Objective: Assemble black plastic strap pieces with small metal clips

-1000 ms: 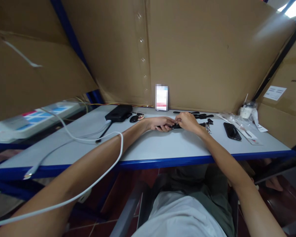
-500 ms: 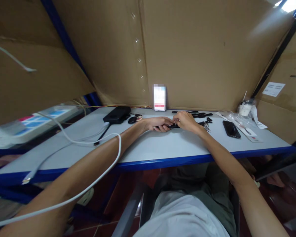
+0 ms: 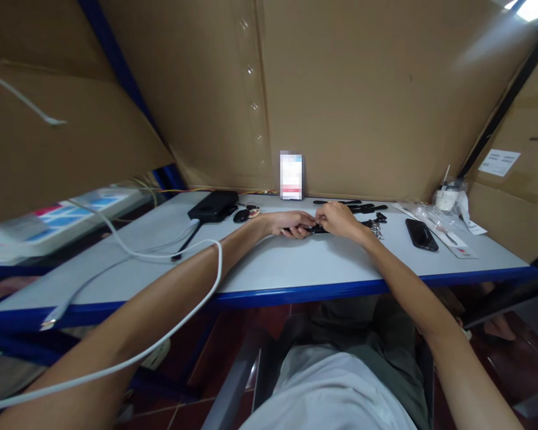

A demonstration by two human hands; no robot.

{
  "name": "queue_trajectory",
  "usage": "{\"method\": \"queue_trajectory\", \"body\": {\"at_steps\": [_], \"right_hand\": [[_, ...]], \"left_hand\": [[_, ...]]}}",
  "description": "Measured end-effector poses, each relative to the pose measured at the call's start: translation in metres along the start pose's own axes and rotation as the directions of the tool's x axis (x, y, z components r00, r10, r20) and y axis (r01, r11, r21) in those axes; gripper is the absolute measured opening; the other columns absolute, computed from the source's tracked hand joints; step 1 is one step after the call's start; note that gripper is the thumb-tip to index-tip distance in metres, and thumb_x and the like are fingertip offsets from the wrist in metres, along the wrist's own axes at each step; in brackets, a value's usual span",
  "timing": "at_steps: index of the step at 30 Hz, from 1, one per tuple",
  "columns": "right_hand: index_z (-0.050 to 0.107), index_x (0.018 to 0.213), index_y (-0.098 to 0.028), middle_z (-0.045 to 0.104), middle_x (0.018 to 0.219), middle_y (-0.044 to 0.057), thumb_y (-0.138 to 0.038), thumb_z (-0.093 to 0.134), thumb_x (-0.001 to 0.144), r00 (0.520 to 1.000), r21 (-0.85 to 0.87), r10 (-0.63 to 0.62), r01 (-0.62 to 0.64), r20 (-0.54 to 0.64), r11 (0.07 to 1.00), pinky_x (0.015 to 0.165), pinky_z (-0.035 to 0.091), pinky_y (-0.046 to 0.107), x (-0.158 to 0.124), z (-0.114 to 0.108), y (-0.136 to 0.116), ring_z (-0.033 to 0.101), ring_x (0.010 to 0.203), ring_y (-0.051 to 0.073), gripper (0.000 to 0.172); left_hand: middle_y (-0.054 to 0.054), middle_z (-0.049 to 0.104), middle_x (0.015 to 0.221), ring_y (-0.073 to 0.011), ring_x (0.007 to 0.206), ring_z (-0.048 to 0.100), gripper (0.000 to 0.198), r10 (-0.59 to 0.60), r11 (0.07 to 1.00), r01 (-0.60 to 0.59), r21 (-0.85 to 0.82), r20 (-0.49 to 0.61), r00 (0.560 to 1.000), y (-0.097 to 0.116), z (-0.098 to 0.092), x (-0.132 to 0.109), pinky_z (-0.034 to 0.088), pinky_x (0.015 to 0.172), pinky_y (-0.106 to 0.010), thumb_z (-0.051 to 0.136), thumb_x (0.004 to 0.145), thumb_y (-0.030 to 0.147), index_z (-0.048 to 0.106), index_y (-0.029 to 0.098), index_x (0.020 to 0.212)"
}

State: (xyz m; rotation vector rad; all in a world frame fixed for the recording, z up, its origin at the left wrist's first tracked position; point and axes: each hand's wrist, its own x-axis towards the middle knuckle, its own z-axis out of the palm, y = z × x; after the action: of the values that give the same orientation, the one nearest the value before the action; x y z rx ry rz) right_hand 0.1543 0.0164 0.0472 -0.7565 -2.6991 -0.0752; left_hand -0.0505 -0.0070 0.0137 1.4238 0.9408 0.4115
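My left hand [image 3: 293, 224] is closed around a dark, slim object [image 3: 318, 229] lying low over the white table [image 3: 273, 269]. Against its right end, my right hand [image 3: 336, 218] pinches with thumb and fingertips; whatever is between them is too small to make out. Just right of my right hand lie small metal pieces [image 3: 376, 229] and small black parts [image 3: 381, 218]. Behind it are several flat black strips [image 3: 363, 208].
A lit phone [image 3: 291, 176] leans on the cardboard wall. At left are a black box [image 3: 213, 206] and a white cable [image 3: 217, 263] crossing my left forearm. To the right lie a black phone [image 3: 421, 235], plastic packaging [image 3: 430, 218] and a cup [image 3: 446, 197].
The view has shifted very slightly. Both hands stay together at the dark object, with only slight finger movement at most.
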Motion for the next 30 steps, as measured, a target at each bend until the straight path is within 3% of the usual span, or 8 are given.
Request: {"method": "queue_trajectory", "body": {"at_steps": [12,18,24,30], "right_hand": [[0.081,0.094,-0.016,0.078,0.088,0.007,-0.014,0.063,0.087,0.984,0.186,0.175,-0.17,-0.013,0.968,0.076,0.043,0.024,0.009,0.011,0.003,0.067,0.084,0.018,0.019],[0.082,0.091,-0.016,0.077,0.086,0.006,-0.015,0.067,0.085,0.991,0.23,0.137,-0.134,0.0,0.964,0.071,0.041,0.023,0.007,0.003,0.008,0.066,0.079,0.016,0.017],[0.084,0.093,-0.021,0.075,0.08,0.002,-0.004,0.057,0.081,0.997,0.188,0.075,-0.07,-0.018,0.98,0.074,0.04,0.023,0.004,-0.001,0.01,0.063,0.075,0.013,0.034],[0.083,0.097,-0.023,0.076,0.089,0.005,-0.025,0.067,0.088,0.995,0.12,0.091,-0.094,0.029,0.988,0.073,0.041,0.025,0.0,-0.005,0.005,0.066,0.083,0.017,0.018]], "left_hand": [[0.009,0.026,0.058,-0.0048,0.041,0.006,0.02,0.068,0.996,-0.062,-0.07,0.079,0.995,-0.003,-0.001,0.0,-0.001,0.036,-0.021,0.062,0.089,0.039,0.055,0.021,0.095],[0.008,0.029,0.059,-0.0054,0.042,0.007,0.019,0.003,0.998,-0.003,-0.067,0.0,1.0,-0.004,-0.004,0.001,0.001,0.037,-0.021,0.062,0.088,0.036,0.055,0.022,0.099],[0.008,0.027,0.058,-0.0062,0.043,0.005,0.023,0.034,0.999,-0.032,-0.042,0.039,0.999,-0.003,-0.003,0.002,0.002,0.036,-0.021,0.059,0.09,0.037,0.059,0.02,0.106],[0.008,0.027,0.057,-0.0061,0.043,0.004,0.018,0.043,0.998,-0.041,-0.039,0.043,0.998,-0.003,-0.003,0.001,0.0,0.036,-0.022,0.06,0.09,0.037,0.058,0.021,0.097]]}}
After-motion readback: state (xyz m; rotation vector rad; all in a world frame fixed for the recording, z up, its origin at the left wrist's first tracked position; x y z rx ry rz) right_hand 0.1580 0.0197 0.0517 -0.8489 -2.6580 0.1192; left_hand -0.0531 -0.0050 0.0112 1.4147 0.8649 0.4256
